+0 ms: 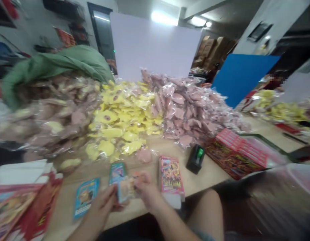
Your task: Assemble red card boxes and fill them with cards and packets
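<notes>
My left hand is closed around the left edge of a small bluish card, just above the table's front edge. Close on its right, my right hand pinches more small cards; motion blur hides their print. A green-blue card pack lies just behind the hands. Left of my left hand is a blue card with a brown figure on it. To the right of my right hand lies a pink printed box, with a white flap at its near end.
Heaps of bagged yellow pieces and bagged pink pieces cover the back. More spill from a green sack. A black tape dispenser stands near red boxes at right. Flattened red printed boxes are stacked at left.
</notes>
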### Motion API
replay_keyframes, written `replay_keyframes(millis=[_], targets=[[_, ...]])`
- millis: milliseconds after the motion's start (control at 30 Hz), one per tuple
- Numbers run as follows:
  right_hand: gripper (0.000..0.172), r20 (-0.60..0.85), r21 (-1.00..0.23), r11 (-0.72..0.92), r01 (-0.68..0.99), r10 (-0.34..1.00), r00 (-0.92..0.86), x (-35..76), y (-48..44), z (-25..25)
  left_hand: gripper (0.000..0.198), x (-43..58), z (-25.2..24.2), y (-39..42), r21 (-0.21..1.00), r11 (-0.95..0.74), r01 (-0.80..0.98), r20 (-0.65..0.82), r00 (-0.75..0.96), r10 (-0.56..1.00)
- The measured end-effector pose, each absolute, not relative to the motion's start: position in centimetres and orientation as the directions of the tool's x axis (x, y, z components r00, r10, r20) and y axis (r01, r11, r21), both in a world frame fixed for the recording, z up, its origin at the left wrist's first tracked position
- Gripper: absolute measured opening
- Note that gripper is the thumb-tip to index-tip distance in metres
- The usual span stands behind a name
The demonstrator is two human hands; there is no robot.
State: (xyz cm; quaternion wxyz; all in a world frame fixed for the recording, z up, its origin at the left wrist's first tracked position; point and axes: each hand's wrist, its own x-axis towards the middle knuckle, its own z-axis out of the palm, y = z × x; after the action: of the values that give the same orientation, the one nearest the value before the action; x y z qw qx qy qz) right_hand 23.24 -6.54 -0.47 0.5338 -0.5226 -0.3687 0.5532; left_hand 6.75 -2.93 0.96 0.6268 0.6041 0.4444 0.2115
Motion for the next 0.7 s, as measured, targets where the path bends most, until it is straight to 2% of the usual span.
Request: replay_keyframes(millis=[67, 100, 133, 167, 233, 300, 333, 400, 467, 533, 567, 600, 633, 667, 700], targets=[[0.037, -0.317, -0.861, -0.293, -0.416, 0.948, -0.012, 25.9, -8.8, -0.6, 0.049, 8.9, 0.5, -3.8, 0.948, 0.193, 0.252, -0.309, 0.597, 0.74], [0.038, -0.377, -0.81, -0.344, -0.474, 0.926, -0.029, 27.5, -9.7, -0.6, 0.044, 10.2, 0.6, -3.9, 0.95, 0.144, 0.276, -0.296, 0.66, 0.69], [0.037, -0.43, -0.782, -0.368, -0.503, 0.903, 0.009, 29.4, -10.6, -0.5, 0.039, 11.6, 0.9, -3.7, 0.947, 0.041, 0.317, -0.269, 0.72, 0.64], [0.037, -0.468, -0.789, -0.359, -0.499, 0.877, 0.109, 31.3, -11.2, -0.2, 0.034, 13.1, 1.4, -3.4, 0.923, -0.135, 0.359, -0.22, 0.783, 0.582], [0.039, -0.442, -0.872, -0.279, -0.402, 0.802, 0.402, 35.3, -11.8, 0.4, 0.037, 16.6, 2.1, -2.2, 0.765, -0.54, 0.352, -0.112, 0.897, 0.426], [0.042, -0.341, -0.938, -0.221, -0.268, 0.738, 0.582, 38.6, -11.4, 1.3, 0.057, 20.8, 2.2, -0.7, 0.556, -0.809, 0.19, -0.028, 0.977, 0.21], [0.042, -0.283, -0.959, -0.198, -0.204, 0.732, 0.619, 39.9, -11.0, 1.7, 0.063, 23.2, 1.9, 0.0, 0.498, -0.864, 0.079, -0.019, 0.997, 0.08], [0.039, -0.195, -0.981, -0.139, -0.138, 0.742, 0.642, 42.0, -9.8, 2.4, 0.069, 27.7, 1.1, 1.0, 0.383, -0.895, -0.228, -0.065, 0.96, -0.272], [0.035, -0.2, -0.971, -0.058, -0.232, 0.731, 0.653, 43.5, -8.7, 2.6, 0.08, 31.0, 0.4, 1.3, 0.312, -0.846, -0.431, -0.121, 0.866, -0.486], [0.03, -0.29, -0.906, 0.003, -0.424, 0.726, 0.624, 44.6, -8.1, 2.0, 0.093, 31.6, 0.6, 0.9, 0.343, -0.851, -0.398, -0.119, 0.88, -0.46], [0.029, -0.346, -0.857, 0.004, -0.516, 0.738, 0.58, 45.0, -8.0, 1.3, 0.098, 30.7, 1.0, 0.5, 0.408, -0.866, -0.288, -0.111, 0.926, -0.36], [0.029, -0.403, -0.805, -0.019, -0.592, 0.75, 0.524, 45.2, -8.2, 0.6, 0.102, 29.1, 1.6, 0.1, 0.533, -0.837, -0.124, -0.11, 0.971, -0.213], [0.031, -0.46, -0.754, -0.056, -0.654, 0.756, 0.466, 45.1, -8.5, -0.3, 0.105, 26.9, 2.2, -0.2, 0.661, -0.748, 0.06, -0.134, 0.99, -0.039], [0.033, -0.514, -0.703, -0.097, -0.705, 0.754, 0.41, 44.8, -8.9, -1.3, 0.105, 24.2, 2.9, -0.2, 0.795, -0.559, 0.235, -0.191, 0.972, 0.137], [0.036, -0.563, -0.652, -0.137, -0.745, 0.747, 0.355, 44.1, -9.5, -2.2, 0.098, 21.4, 3.5, -0.1, 0.903, -0.279, 0.327, -0.251, 0.928, 0.276]])
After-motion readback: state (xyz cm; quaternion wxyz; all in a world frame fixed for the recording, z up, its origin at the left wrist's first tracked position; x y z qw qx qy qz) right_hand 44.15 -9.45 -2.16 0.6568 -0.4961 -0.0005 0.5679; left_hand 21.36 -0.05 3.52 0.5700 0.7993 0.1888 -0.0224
